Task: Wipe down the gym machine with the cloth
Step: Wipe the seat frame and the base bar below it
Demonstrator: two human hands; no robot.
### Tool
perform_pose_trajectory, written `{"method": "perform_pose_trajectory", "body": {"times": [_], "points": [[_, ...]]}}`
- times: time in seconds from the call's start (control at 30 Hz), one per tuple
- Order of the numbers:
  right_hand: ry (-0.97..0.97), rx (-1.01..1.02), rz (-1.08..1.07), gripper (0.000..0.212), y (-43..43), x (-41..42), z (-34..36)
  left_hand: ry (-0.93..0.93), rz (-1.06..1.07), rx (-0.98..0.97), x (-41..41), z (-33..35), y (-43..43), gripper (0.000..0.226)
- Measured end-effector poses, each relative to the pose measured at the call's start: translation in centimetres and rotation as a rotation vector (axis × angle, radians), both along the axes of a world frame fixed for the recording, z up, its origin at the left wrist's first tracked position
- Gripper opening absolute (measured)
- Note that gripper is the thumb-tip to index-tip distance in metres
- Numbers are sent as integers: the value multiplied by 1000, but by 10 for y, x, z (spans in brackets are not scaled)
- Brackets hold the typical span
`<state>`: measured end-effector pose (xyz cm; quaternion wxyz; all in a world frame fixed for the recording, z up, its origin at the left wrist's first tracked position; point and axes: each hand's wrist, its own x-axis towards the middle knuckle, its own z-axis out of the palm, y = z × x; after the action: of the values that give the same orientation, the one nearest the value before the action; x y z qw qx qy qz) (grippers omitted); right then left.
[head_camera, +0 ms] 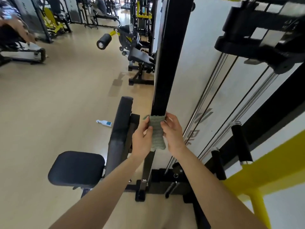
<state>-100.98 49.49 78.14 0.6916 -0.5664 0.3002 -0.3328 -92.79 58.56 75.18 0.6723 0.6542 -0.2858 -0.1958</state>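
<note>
Because the green cloth (156, 131) is wrapped around the black upright post (166, 63) of the gym machine, each grip is clamped on it: the left hand (142, 139) pinches one edge, the right hand (173, 133) the other. Held that way, I judge, the cloth can slide along the post's faces together. Beside the post stands a padded seat (77, 167); a spray bottle (104, 123) lies on the floor (57, 100).

Spray bottle (104, 123) lying on its side on beige floor (57, 100), centre-left of frame. Black/yellow leg machine w/ roller pad (104, 41) standing upper centre. Grey bench (23, 53) sitting far left; more yellow-frame equipment (49, 19) crowding upper left, blurred. Yellow beam (270, 167) running across lower right.
</note>
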Motion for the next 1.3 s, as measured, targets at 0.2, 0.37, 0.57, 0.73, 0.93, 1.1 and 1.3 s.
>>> {"method": "perform_pose_trajectory", "body": {"times": [0.2,0.37,0.57,0.73,0.93,1.1,1.3], "points": [[113,132,-21,28,1,3,-43,176,42,70,-4,-53,-2,40],[151,370,-30,25,-6,5,-79,380,102,138,-4,-85,-4,33],[232,487,14,22,-10,2,-118,577,108,181,5,-127,-11,32],[307,492,3,31,-1,6,-140,607,-4,246,10,-128,-9,37],[231,491,-160,27,19,22,-156,552,-146,327,30,-145,-10,39],[142,498,-303,30,43,22,-160,474,-181,402,25,-146,7,34],[156,456,-310,41,72,3,-160,277,-384,405,5,-118,48,41]]}}
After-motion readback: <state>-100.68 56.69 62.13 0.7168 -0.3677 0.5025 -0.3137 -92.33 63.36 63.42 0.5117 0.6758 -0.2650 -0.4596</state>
